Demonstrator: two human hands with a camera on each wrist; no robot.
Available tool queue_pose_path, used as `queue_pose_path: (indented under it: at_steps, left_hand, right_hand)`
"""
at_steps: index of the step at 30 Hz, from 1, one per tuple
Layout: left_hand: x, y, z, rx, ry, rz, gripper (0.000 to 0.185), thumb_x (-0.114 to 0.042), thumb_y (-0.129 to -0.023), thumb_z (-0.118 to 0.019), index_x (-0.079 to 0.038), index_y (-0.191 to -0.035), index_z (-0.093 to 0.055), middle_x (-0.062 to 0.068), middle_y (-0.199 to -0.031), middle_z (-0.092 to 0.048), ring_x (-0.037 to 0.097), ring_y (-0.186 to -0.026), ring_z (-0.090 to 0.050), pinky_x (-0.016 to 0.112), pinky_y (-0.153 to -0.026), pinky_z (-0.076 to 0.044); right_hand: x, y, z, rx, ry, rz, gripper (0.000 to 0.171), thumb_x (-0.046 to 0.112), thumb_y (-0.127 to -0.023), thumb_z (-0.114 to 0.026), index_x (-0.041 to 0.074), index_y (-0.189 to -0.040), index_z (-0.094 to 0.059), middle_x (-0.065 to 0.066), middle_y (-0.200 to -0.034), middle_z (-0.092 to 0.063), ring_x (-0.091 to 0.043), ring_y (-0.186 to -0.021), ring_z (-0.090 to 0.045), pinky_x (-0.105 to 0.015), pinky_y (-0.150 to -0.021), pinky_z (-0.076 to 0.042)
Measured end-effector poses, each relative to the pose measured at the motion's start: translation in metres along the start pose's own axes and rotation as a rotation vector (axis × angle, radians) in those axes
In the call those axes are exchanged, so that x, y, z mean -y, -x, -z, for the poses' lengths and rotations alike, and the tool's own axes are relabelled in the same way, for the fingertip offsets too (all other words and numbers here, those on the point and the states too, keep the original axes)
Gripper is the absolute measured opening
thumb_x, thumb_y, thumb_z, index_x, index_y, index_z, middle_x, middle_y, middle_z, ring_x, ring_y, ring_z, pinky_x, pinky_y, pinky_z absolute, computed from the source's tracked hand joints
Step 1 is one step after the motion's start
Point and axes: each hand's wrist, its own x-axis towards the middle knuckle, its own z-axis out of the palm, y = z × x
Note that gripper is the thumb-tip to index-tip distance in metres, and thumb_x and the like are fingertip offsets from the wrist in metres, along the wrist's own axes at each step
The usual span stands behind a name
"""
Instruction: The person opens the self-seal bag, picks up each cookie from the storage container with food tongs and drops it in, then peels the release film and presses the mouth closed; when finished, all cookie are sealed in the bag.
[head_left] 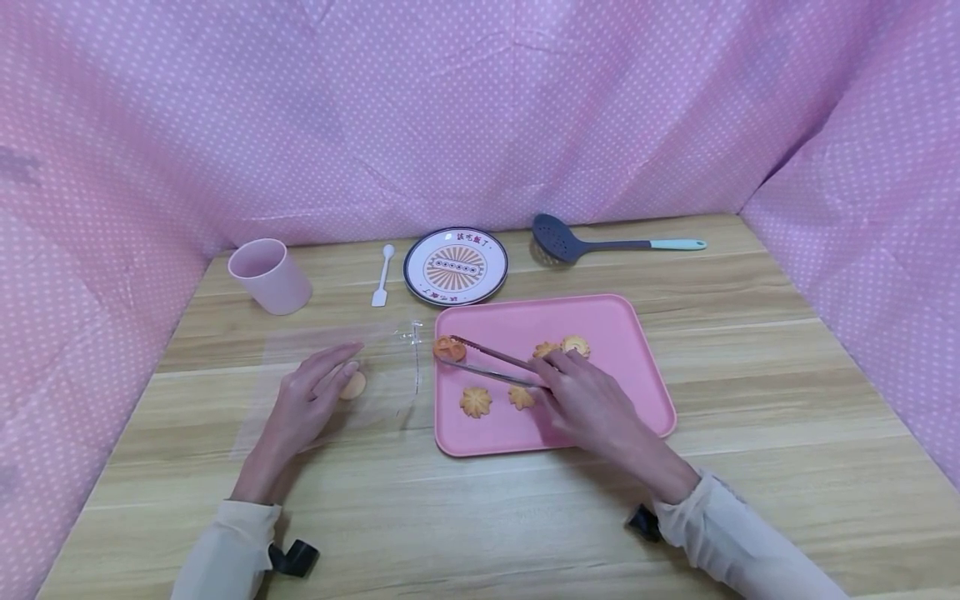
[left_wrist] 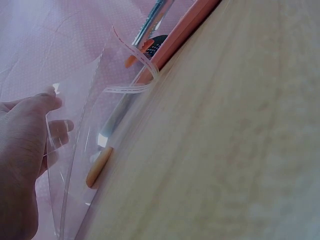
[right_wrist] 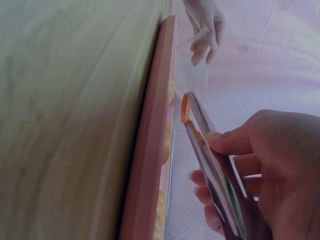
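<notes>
My right hand (head_left: 592, 404) grips metal tongs (head_left: 495, 375), whose tips pinch a brown pretzel-shaped cookie (head_left: 450, 349) above the left edge of the pink tray (head_left: 555, 312). In the right wrist view this cookie (right_wrist: 185, 108) stands on edge between the toothed tips. On the left, a clear plastic bag (head_left: 386, 400) lies with its mouth toward the tray. My left hand (head_left: 307, 400) pinches the bag's film between thumb and fingers, lifting the upper layer, as the left wrist view shows. A round pale cookie (left_wrist: 99, 167) lies inside the bag.
Several cookies, among them a flower-shaped one (head_left: 476, 402), sit on the tray. Behind stand a pink cup (head_left: 272, 279), a small white spatula-ended spoon (head_left: 383, 275), a patterned plate (head_left: 455, 267) and a slotted skimmer (head_left: 558, 239). Pink dotted cloth (head_left: 450, 108) borders the wooden table.
</notes>
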Motion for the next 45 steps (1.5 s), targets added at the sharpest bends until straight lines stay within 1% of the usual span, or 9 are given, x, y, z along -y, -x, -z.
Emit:
queue_pose_path:
  at_steps: [4, 7, 11, 14, 20, 27, 34, 40, 45]
  left_hand:
    - [0.0, 0.0, 0.0, -0.002, 0.004, -0.006, 0.043, 0.02, -0.087, -0.067, 0.004, -0.126, -0.071, 0.017, -0.127, -0.07, 0.034, -0.121, -0.062, 0.018, -0.109, -0.041]
    - [0.0, 0.0, 0.0, -0.001, 0.004, -0.005, 0.043, 0.02, -0.087, -0.067, 0.003, -0.127, -0.07, 0.017, -0.128, -0.07, 0.034, -0.121, -0.062, 0.018, -0.109, -0.041]
    - [0.001, 0.0, -0.001, -0.004, 0.003, -0.007, 0.043, 0.02, -0.087, -0.067, 0.003, -0.127, -0.071, 0.018, -0.127, -0.07, 0.034, -0.121, -0.062, 0.018, -0.109, -0.041]
    - [0.001, 0.0, -0.001, -0.009, 0.004, -0.009, 0.042, 0.02, -0.087, -0.067, 0.004, -0.126, -0.071, 0.018, -0.127, -0.07, 0.034, -0.121, -0.062, 0.018, -0.109, -0.041]
    - [0.001, 0.0, -0.001, -0.004, 0.005, -0.006, 0.041, 0.02, -0.088, -0.067, 0.005, -0.126, -0.07, 0.017, -0.128, -0.07, 0.032, -0.122, -0.062, 0.018, -0.109, -0.041]
    - [0.001, 0.0, -0.002, -0.018, 0.01, -0.016, 0.044, 0.02, -0.085, -0.068, 0.002, -0.125, -0.072, 0.018, -0.126, -0.07, 0.031, -0.12, -0.063, 0.018, -0.108, -0.042]
    - [0.002, 0.001, -0.003, -0.023, 0.017, -0.012, 0.044, 0.02, -0.085, -0.069, 0.002, -0.125, -0.072, 0.019, -0.126, -0.07, 0.034, -0.12, -0.063, 0.018, -0.108, -0.042]
    - [0.002, 0.001, -0.003, -0.02, 0.009, -0.004, 0.044, 0.02, -0.085, -0.069, 0.001, -0.126, -0.072, 0.018, -0.126, -0.07, 0.037, -0.119, -0.063, 0.018, -0.108, -0.042]
    - [0.001, 0.001, -0.002, -0.015, 0.003, 0.009, 0.043, 0.018, -0.087, -0.069, 0.0, -0.126, -0.072, 0.017, -0.126, -0.071, 0.034, -0.12, -0.063, 0.017, -0.108, -0.041]
  right_hand:
    - [0.004, -0.003, -0.002, -0.002, -0.005, 0.012, 0.035, 0.012, -0.09, -0.082, 0.002, -0.122, -0.072, -0.013, -0.113, -0.069, -0.028, -0.096, -0.064, -0.042, -0.081, -0.06]
    - [0.008, -0.007, -0.004, -0.004, -0.009, 0.021, 0.033, 0.015, -0.09, -0.083, 0.003, -0.12, -0.073, -0.012, -0.111, -0.069, -0.028, -0.096, -0.064, -0.043, -0.08, -0.06]
    - [0.014, -0.012, -0.006, 0.011, -0.004, 0.033, 0.032, 0.015, -0.091, -0.082, 0.005, -0.12, -0.073, -0.009, -0.108, -0.068, -0.026, -0.094, -0.063, -0.04, -0.08, -0.06]
    - [0.02, -0.016, -0.008, 0.029, -0.006, 0.04, 0.032, 0.014, -0.092, -0.081, 0.005, -0.121, -0.073, -0.008, -0.11, -0.069, -0.025, -0.095, -0.062, -0.038, -0.081, -0.06]
    - [0.029, -0.023, -0.012, 0.068, 0.001, 0.051, 0.031, 0.016, -0.094, -0.078, 0.007, -0.123, -0.072, -0.008, -0.112, -0.07, -0.024, -0.093, -0.06, -0.035, -0.079, -0.059]
    - [0.041, -0.032, -0.017, 0.094, -0.003, 0.086, 0.03, 0.018, -0.096, -0.076, 0.008, -0.125, -0.072, -0.007, -0.112, -0.069, -0.022, -0.094, -0.06, -0.032, -0.078, -0.058]
    - [0.051, -0.04, -0.025, 0.102, 0.011, 0.135, 0.031, 0.02, -0.097, -0.076, 0.006, -0.123, -0.071, -0.007, -0.109, -0.067, -0.022, -0.092, -0.059, -0.03, -0.074, -0.057]
    - [0.058, -0.046, -0.03, 0.099, 0.032, 0.165, 0.03, 0.021, -0.097, -0.075, 0.005, -0.123, -0.071, -0.007, -0.109, -0.067, -0.022, -0.091, -0.059, -0.03, -0.073, -0.056]
    - [0.062, -0.051, -0.034, 0.116, 0.037, 0.158, 0.031, 0.025, -0.1, -0.072, 0.006, -0.125, -0.071, -0.007, -0.112, -0.067, -0.021, -0.093, -0.058, -0.029, -0.075, -0.055]
